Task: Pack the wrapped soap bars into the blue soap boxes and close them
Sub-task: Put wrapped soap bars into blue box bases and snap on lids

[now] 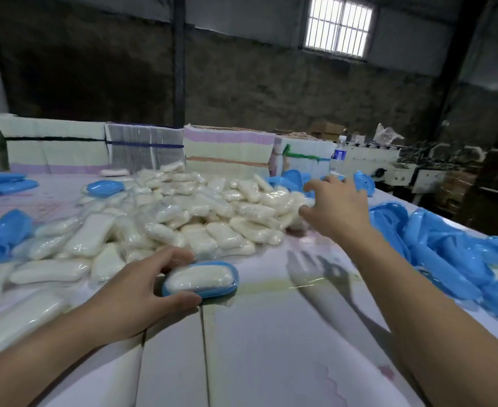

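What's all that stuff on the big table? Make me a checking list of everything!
Surface: pale table, stained.
Job's things: heap of wrapped soap bars; blue soap box half holding one bar, lid off; loose blue box parts at right.
Clutter: water bottle at far edge.
Hands: left hand grips the filled box half; right hand reaches out, fingers spread, empty.
Cables: nothing seen.
Surroundings: strapped paper stacks, barred window, dark wall.

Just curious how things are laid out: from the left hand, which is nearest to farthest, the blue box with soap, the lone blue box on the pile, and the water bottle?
1. Blue box with soap, held by left hand.
2. Lone blue box, atop the pile's far left.
3. Water bottle, far right.
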{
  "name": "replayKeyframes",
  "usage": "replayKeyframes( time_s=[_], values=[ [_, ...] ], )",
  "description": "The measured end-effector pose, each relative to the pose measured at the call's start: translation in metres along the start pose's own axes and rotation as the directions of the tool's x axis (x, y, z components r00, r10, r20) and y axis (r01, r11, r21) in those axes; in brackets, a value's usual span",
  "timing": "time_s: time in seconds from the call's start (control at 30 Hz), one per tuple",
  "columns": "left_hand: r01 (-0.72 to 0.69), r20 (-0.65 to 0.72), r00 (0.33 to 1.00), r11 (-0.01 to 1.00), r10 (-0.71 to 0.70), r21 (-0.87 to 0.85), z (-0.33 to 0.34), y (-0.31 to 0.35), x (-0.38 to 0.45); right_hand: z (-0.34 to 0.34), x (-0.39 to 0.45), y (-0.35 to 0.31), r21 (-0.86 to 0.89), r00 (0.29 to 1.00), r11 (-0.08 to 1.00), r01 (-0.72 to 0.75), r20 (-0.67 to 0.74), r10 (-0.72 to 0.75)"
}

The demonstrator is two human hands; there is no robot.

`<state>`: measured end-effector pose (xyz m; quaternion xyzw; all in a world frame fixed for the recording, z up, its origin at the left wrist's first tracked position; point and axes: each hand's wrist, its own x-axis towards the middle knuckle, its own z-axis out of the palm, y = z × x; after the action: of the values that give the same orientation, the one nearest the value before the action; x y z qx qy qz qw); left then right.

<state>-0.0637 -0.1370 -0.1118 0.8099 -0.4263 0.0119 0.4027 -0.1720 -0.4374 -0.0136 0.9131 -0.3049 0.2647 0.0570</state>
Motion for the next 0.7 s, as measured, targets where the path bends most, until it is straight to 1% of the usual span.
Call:
replayKeyframes(
  time_s=[0.07, 0.13, 0.2, 0.23, 0.33, 0.4, 0.47, 0.53, 0.6, 0.63, 0.67, 0.7],
  values=[
    [-0.018, -0.003, 1.000, 1.000, 0.018, -0.010, 0.001, 0.001, -0.001, 0.003, -0.002, 0.027, -0.073, 0.991, 0.989, -0.128, 0.016, 0.129],
    [-0.038, 0.005, 0.999, 0.999, 0.038, -0.019, 0.001, 0.001, -0.001, 0.006, -0.004, 0.047, -0.075, 0.974, 0.974, -0.214, 0.063, 0.219],
    [-0.055, 0.016, 0.998, 0.998, 0.056, -0.015, 0.000, 0.002, -0.001, 0.010, -0.006, 0.055, -0.050, 0.967, 0.970, -0.237, 0.084, 0.241],
    [-0.065, 0.021, 0.998, 0.998, 0.066, -0.016, 0.000, 0.002, -0.001, 0.012, -0.006, 0.056, -0.022, 0.969, 0.972, -0.234, 0.073, 0.235],
    [-0.081, 0.032, 0.996, 0.996, 0.083, -0.048, 0.000, 0.003, -0.002, 0.019, -0.006, 0.056, 0.115, 0.977, 0.971, -0.210, -0.003, 0.212],
    [-0.090, 0.032, 0.995, 0.995, 0.092, -0.051, 0.001, 0.003, -0.001, 0.022, -0.006, 0.057, 0.204, 0.978, 0.962, -0.182, -0.061, 0.198],
    [-0.081, 0.018, 0.996, 0.995, 0.082, -0.063, 0.000, 0.000, -0.001, 0.023, -0.007, 0.053, 0.281, 0.979, 0.952, -0.123, -0.124, 0.164],
    [-0.078, 0.018, 0.997, 0.995, 0.079, -0.058, 0.000, -0.001, 0.000, 0.021, -0.010, 0.044, 0.354, 0.974, 0.934, -0.040, -0.196, 0.116],
    [-0.086, 0.015, 0.996, 0.996, 0.086, -0.025, -0.001, -0.001, 0.000, 0.017, -0.015, 0.029, 0.461, 0.960, 0.885, 0.073, -0.274, 0.063],
    [-0.084, 0.015, 0.996, 0.996, 0.084, -0.019, -0.001, 0.000, 0.000, 0.014, -0.018, 0.019, 0.544, 0.951, 0.829, 0.133, -0.306, 0.048],
    [-0.082, 0.017, 0.996, 0.996, 0.082, -0.020, -0.001, 0.001, 0.000, 0.009, -0.024, 0.007, 0.649, 0.945, 0.739, 0.183, -0.323, 0.050],
    [-0.080, 0.021, 0.997, 0.997, 0.080, -0.020, -0.001, 0.002, -0.001, 0.003, -0.030, -0.004, 0.759, 0.945, 0.615, 0.211, -0.319, 0.069]
  ],
)
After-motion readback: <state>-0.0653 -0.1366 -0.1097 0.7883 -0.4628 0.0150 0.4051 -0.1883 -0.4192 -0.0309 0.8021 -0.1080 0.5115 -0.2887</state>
